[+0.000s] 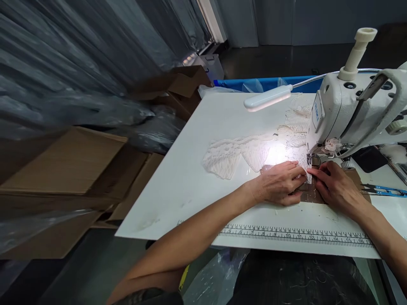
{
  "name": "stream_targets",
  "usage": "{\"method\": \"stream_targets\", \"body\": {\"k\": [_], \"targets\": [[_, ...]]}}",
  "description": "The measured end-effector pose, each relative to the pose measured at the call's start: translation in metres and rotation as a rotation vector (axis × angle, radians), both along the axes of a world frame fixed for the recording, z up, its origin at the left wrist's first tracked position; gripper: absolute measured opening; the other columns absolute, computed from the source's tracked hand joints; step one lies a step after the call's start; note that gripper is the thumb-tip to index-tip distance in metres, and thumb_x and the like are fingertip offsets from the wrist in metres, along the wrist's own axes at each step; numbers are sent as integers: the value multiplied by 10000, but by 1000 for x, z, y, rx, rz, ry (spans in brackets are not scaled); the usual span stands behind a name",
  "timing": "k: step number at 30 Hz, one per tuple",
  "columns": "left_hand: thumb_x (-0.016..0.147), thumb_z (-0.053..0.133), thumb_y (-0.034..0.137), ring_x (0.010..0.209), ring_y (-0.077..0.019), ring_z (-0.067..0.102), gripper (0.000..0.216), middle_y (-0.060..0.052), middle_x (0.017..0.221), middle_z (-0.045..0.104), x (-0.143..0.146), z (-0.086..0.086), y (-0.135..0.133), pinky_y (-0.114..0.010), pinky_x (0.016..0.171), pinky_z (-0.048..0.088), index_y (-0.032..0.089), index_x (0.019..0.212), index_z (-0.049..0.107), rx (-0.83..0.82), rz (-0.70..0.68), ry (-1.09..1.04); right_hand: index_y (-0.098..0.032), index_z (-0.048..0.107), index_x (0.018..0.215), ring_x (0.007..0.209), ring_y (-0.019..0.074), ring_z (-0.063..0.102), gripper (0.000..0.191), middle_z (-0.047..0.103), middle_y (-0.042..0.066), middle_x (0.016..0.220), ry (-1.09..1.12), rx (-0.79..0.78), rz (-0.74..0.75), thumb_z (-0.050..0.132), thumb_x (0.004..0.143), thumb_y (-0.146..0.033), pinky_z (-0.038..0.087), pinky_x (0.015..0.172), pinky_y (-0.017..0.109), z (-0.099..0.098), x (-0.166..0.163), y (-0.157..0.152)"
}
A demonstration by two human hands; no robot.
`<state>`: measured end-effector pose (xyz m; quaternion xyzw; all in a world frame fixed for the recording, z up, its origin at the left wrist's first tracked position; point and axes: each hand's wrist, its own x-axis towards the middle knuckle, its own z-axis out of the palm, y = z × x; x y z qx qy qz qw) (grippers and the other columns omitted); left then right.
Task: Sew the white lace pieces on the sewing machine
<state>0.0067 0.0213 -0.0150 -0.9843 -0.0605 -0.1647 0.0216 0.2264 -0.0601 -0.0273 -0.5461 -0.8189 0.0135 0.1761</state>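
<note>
My left hand lies on the table just left of the presser foot of a white sewing machine, its fingertips pinching a strip of white lace. Opposite it, my right hand has its fingers curled and pressed on the same lace just in front of the foot. The lace trails off to the left and behind the needle across the white table. Both hands rest over a brown plate around the needle.
A gooseneck lamp lights the lace. Blue snips lie right of my right hand. A printed ruler runs along the table's front edge. Cardboard boxes and plastic-wrapped bundles stand at the left; a blue bin is behind.
</note>
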Motion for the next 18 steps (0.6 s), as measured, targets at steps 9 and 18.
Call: {"method": "stream_targets", "body": {"k": [9,18], "targets": [[957,452,372,850,-213,616,351,-108,1011,644,0,1,4,-435,927,517,121,1063,674,-41,23,19,-219,667,1275,724,228,594,432,608,132,947,-56,2,-27,372,960,-234,498,520,315,2,0,5],[966,418,383,899,-230,623,422,-141,1088,646,2,0,2,-452,991,485,64,1103,659,-38,81,16,-212,674,1237,815,224,629,379,616,135,1031,60,35,37,400,977,-240,585,679,368,1,2,-2]]}}
